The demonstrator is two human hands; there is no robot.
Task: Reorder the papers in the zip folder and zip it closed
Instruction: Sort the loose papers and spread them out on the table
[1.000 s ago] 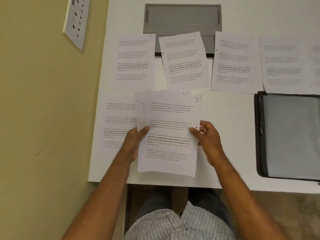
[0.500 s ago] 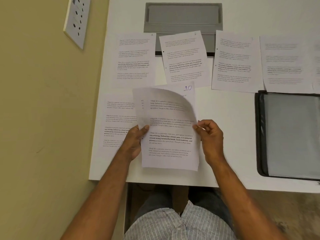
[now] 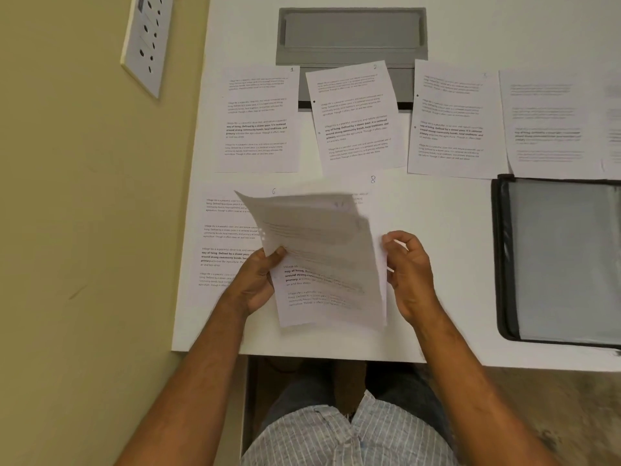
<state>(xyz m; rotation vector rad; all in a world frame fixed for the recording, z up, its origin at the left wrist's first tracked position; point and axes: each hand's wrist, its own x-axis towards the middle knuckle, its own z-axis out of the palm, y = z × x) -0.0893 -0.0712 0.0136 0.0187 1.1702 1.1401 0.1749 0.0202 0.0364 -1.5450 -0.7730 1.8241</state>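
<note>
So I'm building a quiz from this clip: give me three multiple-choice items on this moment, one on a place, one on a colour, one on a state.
1. Where does the zip folder lie on the table?
A. at its right edge, below the row of sheets
B. at its left edge, by the wall
C. on the person's lap

2. What colour is the folder's border?
A. red
B. black
C. yellow

3. What is the state of the folder?
A. zipped closed
B. lying open
C. standing upright

Answers:
1. A: it sits at the right, under the sheet numbered 3 and its neighbour.
2. B: a black edge frames the grey inside.
3. B: its inside faces up, while the left hand and right hand hold the stack of papers.
</note>
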